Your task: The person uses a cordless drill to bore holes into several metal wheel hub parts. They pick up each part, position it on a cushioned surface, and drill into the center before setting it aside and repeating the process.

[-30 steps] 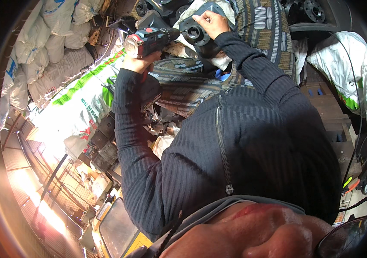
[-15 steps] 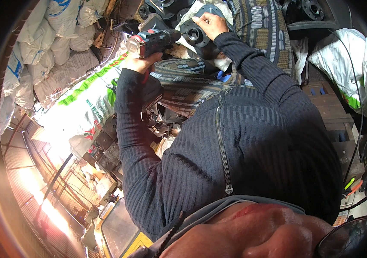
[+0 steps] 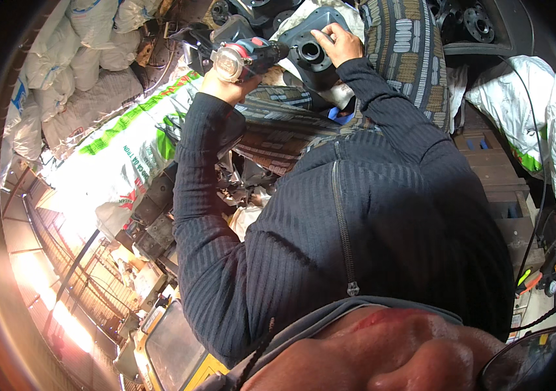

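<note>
My left hand (image 3: 224,86) is wrapped round the handle of a cordless drill (image 3: 246,57) with a red and dark body. The drill's front end points right, close to the edge of a dark flanged part (image 3: 322,77). This part rests between my legs, on a pale cloth or bag. A round black flange (image 3: 310,56) with a central opening and small holes lies over its middle. My right hand (image 3: 345,45) is closed, fingertips pinched together at the flange's upper edge. Whether something small is between those fingertips cannot be made out.
Similar dark parts (image 3: 261,12) lie beyond the drill, and black flanges (image 3: 478,25) sit in a dark bin at the far right. White sacks (image 3: 95,49) are piled at the left. A green-and-white sack (image 3: 131,143) lies beside my left arm. A black cable (image 3: 537,150) hangs at right.
The drill in my left hand has moved right, nearer the flanged part. My right hand and the round flange have shifted right, and the flange now looks more centred over the part.
</note>
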`<control>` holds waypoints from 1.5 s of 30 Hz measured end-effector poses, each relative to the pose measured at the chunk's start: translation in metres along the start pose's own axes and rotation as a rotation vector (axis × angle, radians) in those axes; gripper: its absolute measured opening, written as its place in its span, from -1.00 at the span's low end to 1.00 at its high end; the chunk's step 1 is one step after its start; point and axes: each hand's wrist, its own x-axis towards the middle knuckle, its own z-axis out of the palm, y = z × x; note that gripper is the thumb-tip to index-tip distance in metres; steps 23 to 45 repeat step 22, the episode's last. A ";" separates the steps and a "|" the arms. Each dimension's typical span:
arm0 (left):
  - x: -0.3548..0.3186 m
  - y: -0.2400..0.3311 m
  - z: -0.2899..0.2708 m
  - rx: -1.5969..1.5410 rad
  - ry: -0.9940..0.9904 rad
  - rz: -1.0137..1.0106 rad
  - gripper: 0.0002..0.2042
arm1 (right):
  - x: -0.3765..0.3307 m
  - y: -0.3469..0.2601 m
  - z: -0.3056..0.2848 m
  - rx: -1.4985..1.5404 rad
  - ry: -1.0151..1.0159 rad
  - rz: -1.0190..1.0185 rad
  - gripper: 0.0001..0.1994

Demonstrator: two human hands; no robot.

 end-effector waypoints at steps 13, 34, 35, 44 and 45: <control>0.006 -0.037 0.019 0.312 0.025 0.177 -0.61 | 0.002 0.006 0.004 0.041 -0.036 -0.042 -0.78; 0.002 -0.009 0.022 0.357 -0.065 -0.051 -0.48 | 0.005 0.010 0.007 0.090 -0.003 -0.002 -0.76; 0.002 -0.009 0.022 0.357 -0.065 -0.051 -0.48 | 0.005 0.010 0.007 0.090 -0.003 -0.002 -0.76; 0.002 -0.009 0.022 0.357 -0.065 -0.051 -0.48 | 0.005 0.010 0.007 0.090 -0.003 -0.002 -0.76; 0.002 -0.009 0.022 0.357 -0.065 -0.051 -0.48 | 0.005 0.010 0.007 0.090 -0.003 -0.002 -0.76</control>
